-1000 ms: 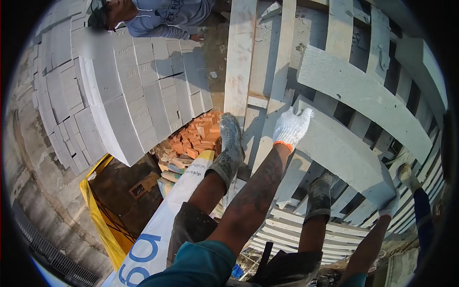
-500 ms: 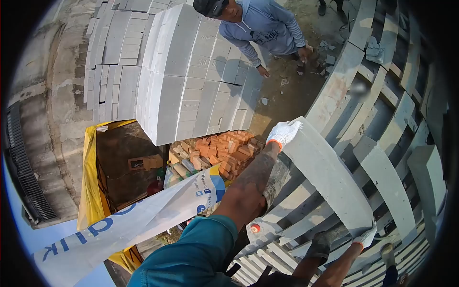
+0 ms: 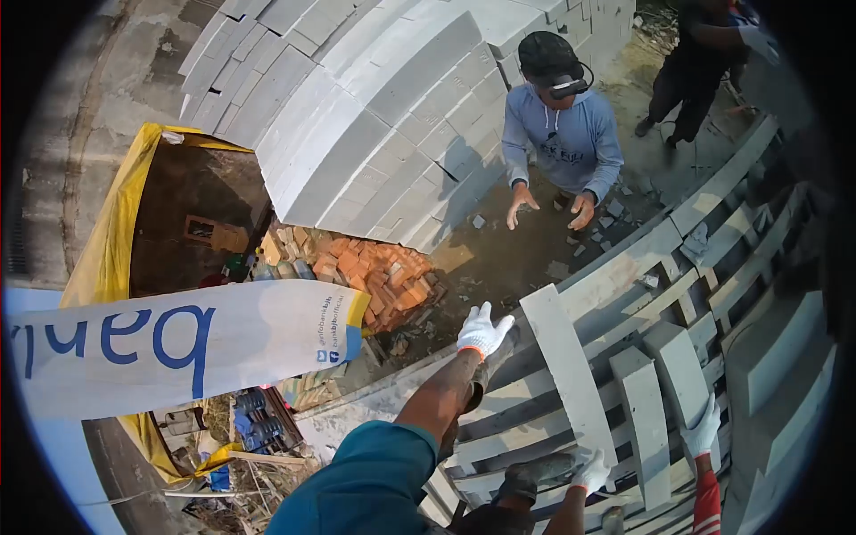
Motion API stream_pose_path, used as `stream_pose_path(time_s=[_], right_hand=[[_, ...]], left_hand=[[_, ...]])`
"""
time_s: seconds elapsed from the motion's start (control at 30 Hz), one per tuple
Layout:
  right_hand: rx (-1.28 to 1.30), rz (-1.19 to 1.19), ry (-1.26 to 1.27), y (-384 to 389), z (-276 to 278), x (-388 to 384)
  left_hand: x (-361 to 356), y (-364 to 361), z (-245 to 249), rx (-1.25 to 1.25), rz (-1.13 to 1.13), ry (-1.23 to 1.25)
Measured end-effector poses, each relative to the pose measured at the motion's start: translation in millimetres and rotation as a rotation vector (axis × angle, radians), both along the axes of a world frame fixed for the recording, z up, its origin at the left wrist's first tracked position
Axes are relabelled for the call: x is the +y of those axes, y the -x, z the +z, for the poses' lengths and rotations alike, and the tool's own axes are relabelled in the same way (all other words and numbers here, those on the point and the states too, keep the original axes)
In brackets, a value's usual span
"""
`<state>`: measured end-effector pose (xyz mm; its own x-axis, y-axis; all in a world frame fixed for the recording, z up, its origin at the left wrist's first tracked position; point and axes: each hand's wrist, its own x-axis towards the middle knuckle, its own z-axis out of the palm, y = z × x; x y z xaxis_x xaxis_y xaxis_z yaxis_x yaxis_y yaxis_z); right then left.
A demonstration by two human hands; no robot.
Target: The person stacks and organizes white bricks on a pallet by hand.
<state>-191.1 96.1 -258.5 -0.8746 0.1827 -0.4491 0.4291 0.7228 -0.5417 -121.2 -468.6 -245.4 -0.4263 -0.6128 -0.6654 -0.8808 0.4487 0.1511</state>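
My left hand (image 3: 484, 330), in a white glove with an orange cuff, is held out with its fingers apart and nothing in it. It hovers left of a long pale grey block (image 3: 568, 370), apart from it. The block lies across the grey slats (image 3: 522, 390). At the near end of that block is my right hand (image 3: 591, 471), also gloved, touching it with fingers stretched out. Two shorter blocks lie to the right, a narrow one (image 3: 640, 419) and a wider one (image 3: 675, 361). A co-worker's gloved hand (image 3: 703, 430) with a red sleeve touches the wider one.
A person in a grey-blue hoodie (image 3: 562, 134) stands below, both hands raised in front. Stacked pale blocks (image 3: 392, 116) rise behind a heap of orange bricks (image 3: 383, 275). A white banner (image 3: 259, 334) spans the left. Another person (image 3: 695, 71) is at upper right.
My left hand has come off the long block, which now rests lower on the slats. The hooded person has raised both hands. A red-sleeved hand has appeared at right. The view has shifted.
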Motion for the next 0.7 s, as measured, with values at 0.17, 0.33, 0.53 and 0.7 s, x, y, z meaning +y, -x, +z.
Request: stream_pose_path(time_s=[0.17, 0.33, 0.53, 0.7], right_hand=[[0.265, 0.819, -0.295, 70, 31, 81], [-0.556, 0.067, 0.324, -155, 147, -197], [-0.427, -0.256, 0.167, -167, 171, -117], [-0.438, -0.371, 0.064, -165, 232, -164]], left_hand=[[-43, -337, 88, -0.285, 0.133, -0.115], [11, -445, 301, -0.493, 0.445, -0.059], [-22, -475, 209, -0.097, 0.076, -0.389], [-152, -283, 266, 0.654, 0.556, -0.341]])
